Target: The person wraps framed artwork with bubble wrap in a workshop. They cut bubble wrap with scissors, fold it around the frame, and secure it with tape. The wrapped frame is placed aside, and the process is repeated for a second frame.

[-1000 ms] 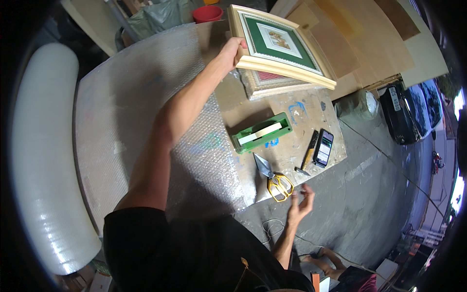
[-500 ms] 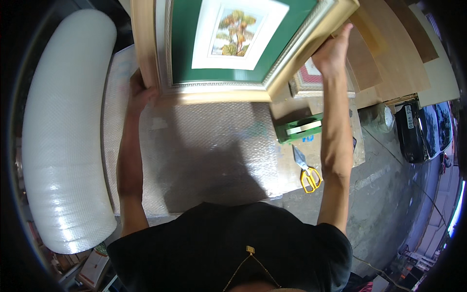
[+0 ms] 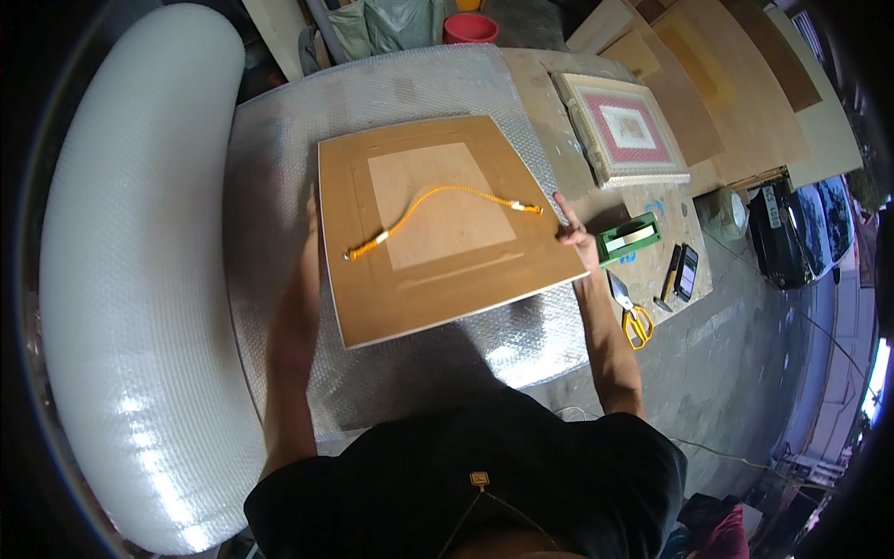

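Note:
A picture frame (image 3: 428, 293) is face down over a sheet of bubble wrap (image 3: 270, 121), its brown backing up. A yellow-orange hanging cord (image 3: 430, 194) curves across the back, fixed at both ends. My left hand (image 3: 313, 212) grips the frame's left edge, its fingers largely hidden. At the right edge my right hand (image 3: 579, 240) holds the frame, with one finger stretched up and the others bent against the side. The picture side is hidden. Whether the frame rests fully on the wrap, I cannot tell.
A big bubble wrap roll (image 3: 140, 279) stands left. On the table's right lie another framed picture (image 3: 633, 130), a green tape dispenser (image 3: 629, 238), yellow-handled scissors (image 3: 633, 312), a cutter knife (image 3: 669, 278) and a phone (image 3: 687, 272). Boards (image 3: 745, 84) lean behind; a red bucket (image 3: 471, 30) stands beyond.
The picture frame has been turned over from its picture side to its backing. It has come down and nearer to me, with both hands still at its sides.

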A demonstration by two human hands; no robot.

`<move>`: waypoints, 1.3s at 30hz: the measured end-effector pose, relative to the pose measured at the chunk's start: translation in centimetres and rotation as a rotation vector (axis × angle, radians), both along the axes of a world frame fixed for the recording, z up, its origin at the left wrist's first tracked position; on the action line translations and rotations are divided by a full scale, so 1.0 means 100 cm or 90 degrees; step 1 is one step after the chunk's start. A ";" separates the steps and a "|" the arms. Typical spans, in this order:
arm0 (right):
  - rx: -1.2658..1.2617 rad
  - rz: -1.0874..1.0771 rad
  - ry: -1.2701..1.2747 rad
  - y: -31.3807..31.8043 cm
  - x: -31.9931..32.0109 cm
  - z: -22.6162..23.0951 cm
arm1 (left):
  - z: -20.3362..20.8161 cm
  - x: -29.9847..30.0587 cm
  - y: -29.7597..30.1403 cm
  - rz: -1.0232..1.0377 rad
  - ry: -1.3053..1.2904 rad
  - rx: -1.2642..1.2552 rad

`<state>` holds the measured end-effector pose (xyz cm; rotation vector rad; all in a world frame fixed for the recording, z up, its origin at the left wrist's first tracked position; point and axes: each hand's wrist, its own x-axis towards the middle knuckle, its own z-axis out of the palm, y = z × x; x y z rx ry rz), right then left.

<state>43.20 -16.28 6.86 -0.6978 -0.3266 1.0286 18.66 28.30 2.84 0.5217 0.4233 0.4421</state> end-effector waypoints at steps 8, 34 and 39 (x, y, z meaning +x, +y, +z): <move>-0.172 -0.042 -0.083 0.024 -0.009 -0.021 | -0.048 -0.013 -0.021 0.037 0.360 0.031; -0.470 -0.274 -0.683 0.018 -0.016 -0.078 | -0.035 -0.064 -0.110 0.211 0.611 0.699; -0.537 -0.432 -0.820 -0.109 -0.041 -0.034 | 0.008 -0.111 -0.175 0.173 0.749 0.555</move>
